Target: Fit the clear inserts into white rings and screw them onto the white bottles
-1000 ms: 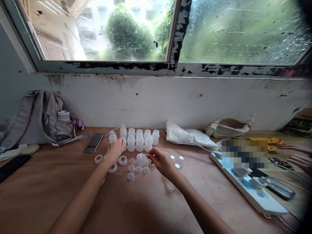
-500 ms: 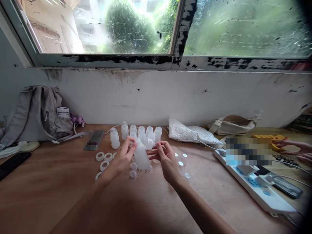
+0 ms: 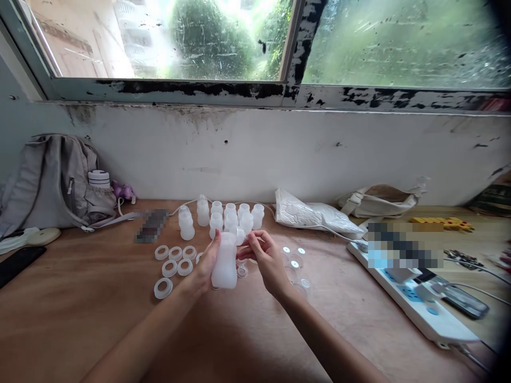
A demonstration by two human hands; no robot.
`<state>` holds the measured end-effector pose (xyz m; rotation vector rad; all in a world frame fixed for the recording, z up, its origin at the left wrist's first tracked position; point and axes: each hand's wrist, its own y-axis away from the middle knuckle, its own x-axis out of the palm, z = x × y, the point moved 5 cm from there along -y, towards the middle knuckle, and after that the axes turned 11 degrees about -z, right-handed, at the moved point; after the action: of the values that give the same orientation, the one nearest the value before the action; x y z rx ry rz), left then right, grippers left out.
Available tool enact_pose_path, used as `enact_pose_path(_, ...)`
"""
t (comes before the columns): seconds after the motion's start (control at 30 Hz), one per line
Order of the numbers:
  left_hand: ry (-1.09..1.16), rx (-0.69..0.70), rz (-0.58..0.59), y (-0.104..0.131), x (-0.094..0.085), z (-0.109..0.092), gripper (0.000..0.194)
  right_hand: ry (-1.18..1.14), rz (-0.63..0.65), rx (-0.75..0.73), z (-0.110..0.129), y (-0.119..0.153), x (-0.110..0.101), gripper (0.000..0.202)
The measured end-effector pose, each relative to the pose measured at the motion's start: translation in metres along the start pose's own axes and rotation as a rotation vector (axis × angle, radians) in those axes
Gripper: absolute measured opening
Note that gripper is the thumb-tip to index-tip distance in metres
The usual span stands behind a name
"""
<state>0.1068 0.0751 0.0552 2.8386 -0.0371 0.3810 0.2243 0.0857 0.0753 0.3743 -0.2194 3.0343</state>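
Observation:
My left hand (image 3: 208, 264) is wrapped round a frosted white bottle (image 3: 225, 263), held tilted above the table. To its right, my right hand (image 3: 264, 259) has its fingers pinched together beside the bottle's upper part; what they hold is too small to make out. Behind the hands stand several frosted bottles (image 3: 230, 217) in rows. White rings (image 3: 163, 288) lie left of my left hand. A clear nipple-like part (image 3: 241, 271) rests on the table between the hands, and clear discs (image 3: 294, 264) with white centres lie to the right.
A white power strip (image 3: 415, 298) with plugs and cables runs along the right. Behind are a plastic package (image 3: 315, 215) and a beige bag (image 3: 381, 202). A grey backpack (image 3: 56, 181) and a black phone (image 3: 19, 266) are at the left. Another person's fingers (image 3: 506, 258) show at the right edge.
My left hand has moved down from the bottle's top to its side, and the bottle sits more upright. The other person's hand has drawn back toward the right edge. The view has tilted slightly down.

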Motion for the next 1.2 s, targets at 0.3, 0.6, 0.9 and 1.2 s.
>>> enact_pose_path(0.3, -0.582, 0.412, -0.065, 0.013, -0.001, -0.025, 0.055, 0.174, -0.055, -0.185, 0.021, -0.012, -0.019, 0.025)
enact_pose_path(0.6, -0.877, 0.653, -0.086, 0.021, -0.001, -0.042, 0.050, 0.228, 0.035, -0.163, 0.030, -0.015, -0.021, 0.026)
enact_pose_path(0.9, -0.939, 0.703, -0.112, 0.026, -0.002, -0.050, 0.041, 0.299, 0.092, -0.134, 0.025, -0.013, -0.018, 0.026)
enact_pose_path(1.2, -1.041, 0.525, -0.081, 0.022, -0.016, -0.051, 0.038, 0.247, 0.244, -0.020, 0.007, -0.015, -0.014, 0.019)
